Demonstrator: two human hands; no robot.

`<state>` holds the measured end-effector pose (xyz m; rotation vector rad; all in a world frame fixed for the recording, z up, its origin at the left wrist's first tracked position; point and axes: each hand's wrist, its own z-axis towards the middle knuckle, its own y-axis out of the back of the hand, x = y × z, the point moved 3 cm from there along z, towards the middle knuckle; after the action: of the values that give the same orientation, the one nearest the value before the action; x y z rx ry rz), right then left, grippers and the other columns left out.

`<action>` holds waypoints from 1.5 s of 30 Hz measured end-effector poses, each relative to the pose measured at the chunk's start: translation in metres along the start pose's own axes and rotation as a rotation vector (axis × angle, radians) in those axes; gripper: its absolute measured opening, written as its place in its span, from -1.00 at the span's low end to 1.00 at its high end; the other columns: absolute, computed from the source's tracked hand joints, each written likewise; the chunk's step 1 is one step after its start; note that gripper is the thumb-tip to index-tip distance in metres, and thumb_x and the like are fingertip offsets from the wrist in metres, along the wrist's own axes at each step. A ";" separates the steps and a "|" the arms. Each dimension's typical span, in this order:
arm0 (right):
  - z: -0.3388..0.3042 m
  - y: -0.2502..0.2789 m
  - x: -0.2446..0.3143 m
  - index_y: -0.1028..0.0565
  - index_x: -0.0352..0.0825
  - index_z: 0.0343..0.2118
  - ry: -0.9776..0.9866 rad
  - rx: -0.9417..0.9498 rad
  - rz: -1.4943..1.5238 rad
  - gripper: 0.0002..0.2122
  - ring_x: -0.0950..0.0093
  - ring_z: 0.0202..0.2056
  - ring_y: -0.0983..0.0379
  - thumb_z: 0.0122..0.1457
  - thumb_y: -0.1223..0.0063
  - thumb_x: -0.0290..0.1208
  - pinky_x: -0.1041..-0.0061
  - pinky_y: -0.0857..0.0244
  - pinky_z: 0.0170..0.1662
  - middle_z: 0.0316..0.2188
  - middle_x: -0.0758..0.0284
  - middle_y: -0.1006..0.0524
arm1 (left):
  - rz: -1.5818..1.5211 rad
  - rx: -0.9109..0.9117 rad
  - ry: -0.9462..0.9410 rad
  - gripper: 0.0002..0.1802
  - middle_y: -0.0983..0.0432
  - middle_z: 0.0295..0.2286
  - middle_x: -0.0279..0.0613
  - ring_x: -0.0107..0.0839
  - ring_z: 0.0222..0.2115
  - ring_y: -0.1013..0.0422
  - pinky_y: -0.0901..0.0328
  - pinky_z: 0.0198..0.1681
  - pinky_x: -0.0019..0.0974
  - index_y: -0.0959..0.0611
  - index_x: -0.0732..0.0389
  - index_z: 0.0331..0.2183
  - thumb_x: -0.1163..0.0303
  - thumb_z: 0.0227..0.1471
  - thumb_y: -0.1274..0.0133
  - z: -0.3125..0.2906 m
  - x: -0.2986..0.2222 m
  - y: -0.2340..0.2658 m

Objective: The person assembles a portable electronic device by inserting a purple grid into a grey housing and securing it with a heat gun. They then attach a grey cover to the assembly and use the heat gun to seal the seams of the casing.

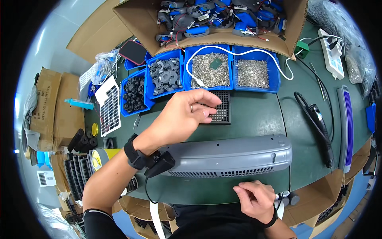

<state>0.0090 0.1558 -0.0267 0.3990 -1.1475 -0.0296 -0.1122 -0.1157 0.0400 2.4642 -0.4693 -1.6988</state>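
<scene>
My left hand (185, 113) reaches over the long grey plastic housing (223, 155). Its fingers are loosely curled and apart beside the black perforated tray (223, 109), and I see nothing held in them. The housing lies across the table, with a slotted grille along its near side and a keyhole slot at its right end. Near the table's front edge is my right hand (256, 199), its thumb and forefinger pressed together. Whatever may be between those fingertips is too small to make out. Beyond the tray stand blue bins of screws (209, 69) and screws (252, 73).
Blue bins hold grey plastic parts (165, 75) and black parts (134, 93). A white cable (242, 51) loops over the bins, below a carton (207, 43) of blue-and-grey parts. On the right lie an electric screwdriver (320, 131), a purple-striped grey piece (345, 127) and a power strip (331, 55).
</scene>
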 end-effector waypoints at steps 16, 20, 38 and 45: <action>0.001 0.000 0.000 -0.65 -0.41 -0.37 -0.003 0.013 -0.015 -0.83 0.53 -0.70 -0.44 0.04 -0.51 -0.62 0.57 -0.25 -0.62 -0.62 0.34 -0.59 | 0.677 -0.038 -0.095 -0.82 -0.67 -0.42 -0.11 -0.43 -0.41 -0.54 -0.44 -0.27 -0.27 -0.73 0.39 -0.22 0.49 0.15 -0.31 0.012 0.001 0.012; 0.002 -0.001 0.001 -0.65 -0.41 -0.36 -0.003 0.010 -0.014 -0.83 0.53 -0.70 -0.44 0.04 -0.50 -0.63 0.58 -0.24 -0.62 -0.63 0.35 -0.58 | 0.744 0.026 -0.091 -0.87 -0.64 -0.44 0.00 -0.19 -0.39 -0.59 -0.44 -0.25 -0.16 -0.69 0.39 -0.26 0.52 0.16 -0.25 0.021 0.002 0.012; 0.003 -0.001 0.000 -0.61 -0.38 -0.33 0.014 0.020 0.001 -0.81 0.55 -0.73 -0.38 0.06 -0.49 -0.62 0.57 -0.19 -0.63 -0.63 0.33 -0.59 | 0.649 0.398 -0.265 -0.91 -0.60 -0.31 0.00 0.05 -0.22 -0.56 -0.45 -0.11 -0.05 -0.65 0.33 -0.26 0.50 0.30 -0.13 -0.016 -0.026 -0.019; 0.002 -0.002 -0.003 -0.61 -0.38 -0.33 0.030 0.013 0.004 -0.81 0.56 -0.73 -0.38 0.05 -0.49 -0.63 0.57 -0.18 -0.64 -0.63 0.33 -0.59 | 0.856 0.277 -0.363 -0.83 -0.69 -0.22 0.07 0.08 -0.17 -0.61 -0.48 -0.09 -0.05 -0.72 0.36 -0.14 0.52 0.27 -0.15 0.000 -0.064 0.010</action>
<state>0.0064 0.1538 -0.0293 0.4071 -1.1191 -0.0129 -0.1352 -0.1047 0.0994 1.6264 -1.6002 -1.7097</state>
